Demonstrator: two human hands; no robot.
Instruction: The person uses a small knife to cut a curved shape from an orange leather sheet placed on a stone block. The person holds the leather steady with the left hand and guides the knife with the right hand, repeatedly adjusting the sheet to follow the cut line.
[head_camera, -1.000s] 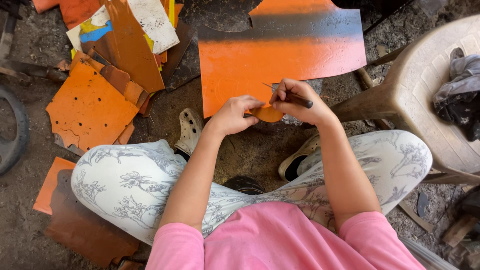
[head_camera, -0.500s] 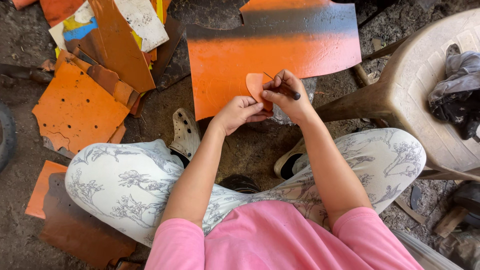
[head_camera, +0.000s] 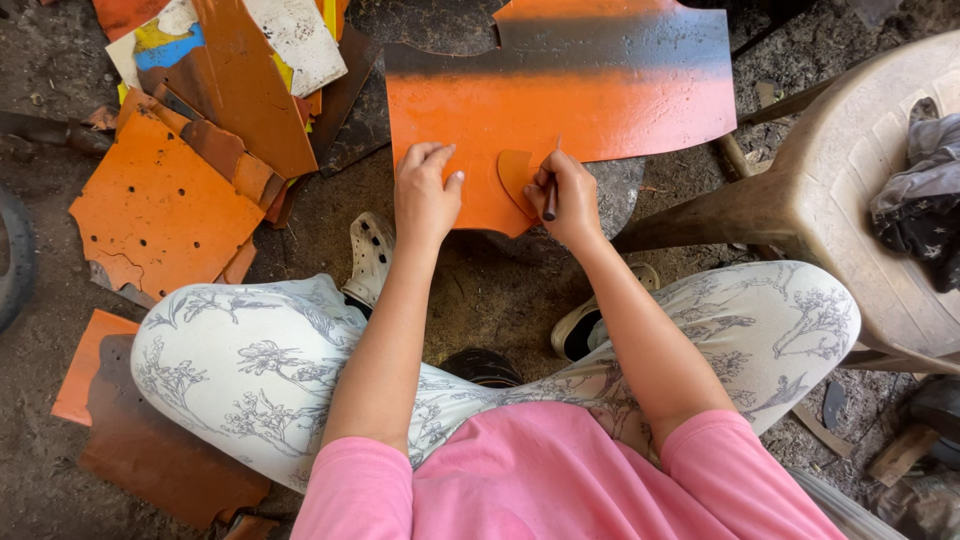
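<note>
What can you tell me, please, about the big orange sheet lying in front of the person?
The big orange sheet lies flat on the dirty ground, looking like painted metal with a glossy face. A dark sooty band crosses its upper part, and its edges are cut in curves and notches. The left hand presses flat on its lower edge. A small rounded orange template lies on it, and the right hand holds a dark pencil-like tool against that piece.

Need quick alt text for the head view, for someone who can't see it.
Seen from above, a seated person's left hand presses a large orange sheet on the ground while the right hand holds a pencil-like tool beside a small rounded orange piece.
</note>
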